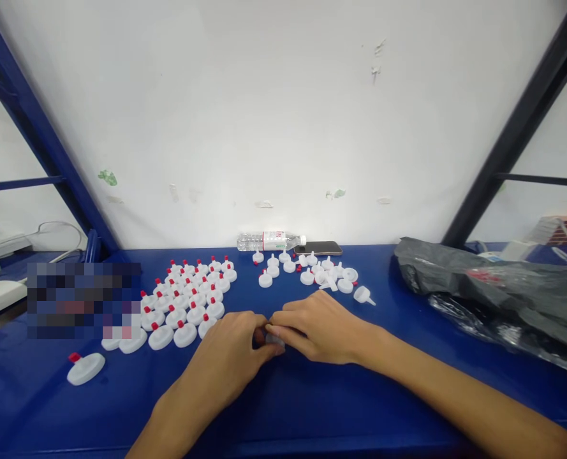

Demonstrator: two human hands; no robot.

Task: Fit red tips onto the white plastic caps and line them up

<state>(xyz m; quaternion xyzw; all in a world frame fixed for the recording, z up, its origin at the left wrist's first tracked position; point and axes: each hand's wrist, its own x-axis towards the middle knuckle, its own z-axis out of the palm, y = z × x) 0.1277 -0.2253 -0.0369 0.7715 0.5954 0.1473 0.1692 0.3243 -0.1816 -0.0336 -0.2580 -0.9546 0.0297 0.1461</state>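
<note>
My left hand (233, 350) is closed around a white nozzle cap (274, 340), of which only a small part shows below the fingers. Against its fingertips, my right hand (319, 328) is pinched at the top of that same piece; what lies between its fingers is hidden. To the left, several white caps with red tips (180, 299) stand upright in rows, and one red-tipped cap (86, 368) sits apart nearer the front. Behind my hands is a loose group of white nozzle caps without red tips (331, 273), some upright and some tipped over, with small red tips (299, 268) among them.
A clear plastic bottle (271, 241) lies along the wall beside a dark phone (319, 248). At the right is a grey plastic bag (484, 287). Metal frame posts rise on both sides of the blue table (360, 408). A blurred-out patch covers part of the left side.
</note>
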